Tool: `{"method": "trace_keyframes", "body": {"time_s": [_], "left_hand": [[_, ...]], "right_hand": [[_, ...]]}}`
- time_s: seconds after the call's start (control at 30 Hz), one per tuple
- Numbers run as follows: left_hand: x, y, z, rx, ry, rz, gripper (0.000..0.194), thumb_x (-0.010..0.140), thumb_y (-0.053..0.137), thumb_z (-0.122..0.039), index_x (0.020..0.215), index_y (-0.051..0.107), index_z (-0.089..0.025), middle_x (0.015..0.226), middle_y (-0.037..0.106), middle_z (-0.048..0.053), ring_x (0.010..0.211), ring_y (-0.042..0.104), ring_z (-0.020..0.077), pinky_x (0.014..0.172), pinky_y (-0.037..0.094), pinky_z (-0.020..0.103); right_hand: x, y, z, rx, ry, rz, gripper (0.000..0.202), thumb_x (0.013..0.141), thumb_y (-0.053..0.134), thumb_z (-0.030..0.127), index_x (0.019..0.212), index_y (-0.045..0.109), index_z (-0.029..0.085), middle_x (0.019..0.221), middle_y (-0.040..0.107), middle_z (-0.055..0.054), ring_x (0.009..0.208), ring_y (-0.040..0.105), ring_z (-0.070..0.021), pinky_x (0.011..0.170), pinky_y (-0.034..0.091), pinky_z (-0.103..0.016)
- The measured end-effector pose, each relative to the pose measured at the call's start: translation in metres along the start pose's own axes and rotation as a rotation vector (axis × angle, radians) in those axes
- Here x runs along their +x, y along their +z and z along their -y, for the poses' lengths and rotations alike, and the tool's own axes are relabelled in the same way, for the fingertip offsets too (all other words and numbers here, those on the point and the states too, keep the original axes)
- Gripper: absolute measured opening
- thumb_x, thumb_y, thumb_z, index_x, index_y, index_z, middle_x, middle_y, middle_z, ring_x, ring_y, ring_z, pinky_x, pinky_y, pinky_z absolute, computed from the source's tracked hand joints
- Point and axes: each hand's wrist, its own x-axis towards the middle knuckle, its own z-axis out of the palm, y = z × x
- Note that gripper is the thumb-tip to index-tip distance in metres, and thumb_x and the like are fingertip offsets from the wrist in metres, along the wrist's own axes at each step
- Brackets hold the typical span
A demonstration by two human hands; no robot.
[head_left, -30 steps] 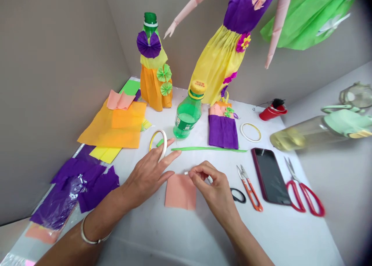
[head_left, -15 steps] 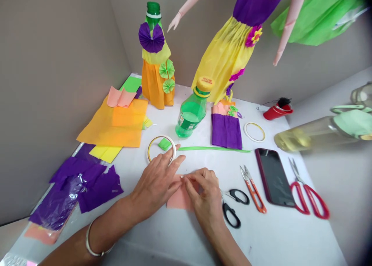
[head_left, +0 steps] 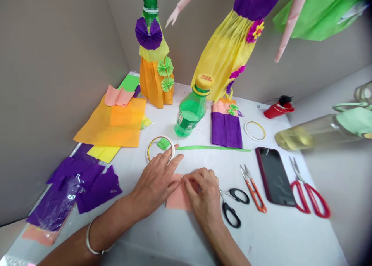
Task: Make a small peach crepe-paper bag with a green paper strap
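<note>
A small piece of peach crepe paper (head_left: 178,198) lies flat on the white table between my hands. My left hand (head_left: 155,180) rests with its fingers stretched out, its thumb touching the paper's top edge. Its fingertips reach over the near right side of a roll of white double-sided tape (head_left: 148,142). Thumb and forefinger of my right hand (head_left: 203,192) pinch at the paper's upper edge, where a tiny whitish bit shows; the fingers hide most of it. Black-handled scissors (head_left: 231,213) lie just right of that hand, their blades partly hidden behind it.
A green bottle (head_left: 190,113) stands ahead, before a bottle in an orange dress (head_left: 155,80) and a doll in a yellow skirt (head_left: 217,49). Orange snips (head_left: 255,194), a phone (head_left: 274,177) and red scissors (head_left: 310,196) lie right. Purple crepe paper (head_left: 99,188) lies left.
The view has shifted very slightly. Both hands stay in nearly the same place, with the right fingers still pinching at the paper's top edge.
</note>
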Motion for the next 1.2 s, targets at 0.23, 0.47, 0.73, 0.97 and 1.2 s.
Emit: {"method": "trace_keyframes", "body": {"time_s": [0.23,0.47,0.73,0.97,1.2], "left_hand": [[-0.0007,0.0013,0.0001,0.007,-0.011,0.0,0.055,0.088,0.062,-0.024,0.137,0.041,-0.014,0.142,0.043,0.023,0.119,0.05,0.0349,0.094,0.049,0.049],[-0.0022,0.0025,0.0009,0.009,-0.033,0.033,0.057,0.087,0.063,-0.025,0.138,0.04,-0.015,0.144,0.041,0.021,0.12,0.049,0.0345,0.096,0.048,0.049],[-0.0015,0.0043,0.0019,-0.022,-0.05,0.026,0.056,0.087,0.063,-0.024,0.138,0.041,-0.015,0.144,0.042,0.02,0.119,0.049,0.0335,0.098,0.047,0.049],[-0.0018,0.0037,0.0028,-0.025,-0.064,0.049,0.059,0.086,0.064,-0.024,0.139,0.039,-0.017,0.145,0.041,0.019,0.117,0.05,0.0325,0.098,0.047,0.049],[-0.0016,0.0035,0.0029,-0.057,-0.074,0.046,0.061,0.084,0.065,-0.021,0.138,0.038,-0.02,0.146,0.04,0.017,0.12,0.049,0.033,0.099,0.046,0.051]], "right_hand": [[0.0012,-0.0002,0.0012,-0.024,0.001,0.008,0.016,0.09,0.06,0.022,0.075,0.064,0.022,0.076,0.058,-0.002,0.074,0.048,-0.0201,0.073,0.034,-0.037],[0.0007,0.0008,0.0011,-0.047,0.017,0.016,0.016,0.089,0.06,0.02,0.073,0.062,0.021,0.076,0.058,-0.002,0.074,0.047,-0.0198,0.072,0.032,-0.037],[0.0018,0.0008,0.0009,-0.07,0.034,0.032,0.015,0.088,0.061,0.019,0.073,0.062,0.021,0.076,0.057,-0.001,0.074,0.046,-0.0196,0.073,0.032,-0.036],[0.003,0.0007,0.0014,-0.091,0.027,0.049,0.014,0.088,0.06,0.018,0.074,0.061,0.02,0.077,0.057,-0.001,0.075,0.046,-0.0195,0.072,0.031,-0.035],[0.0038,-0.0026,-0.0014,-0.131,-0.025,0.082,0.024,0.096,0.045,0.02,0.079,0.062,0.019,0.08,0.057,-0.004,0.077,0.047,-0.0211,0.073,0.031,-0.036]]}}
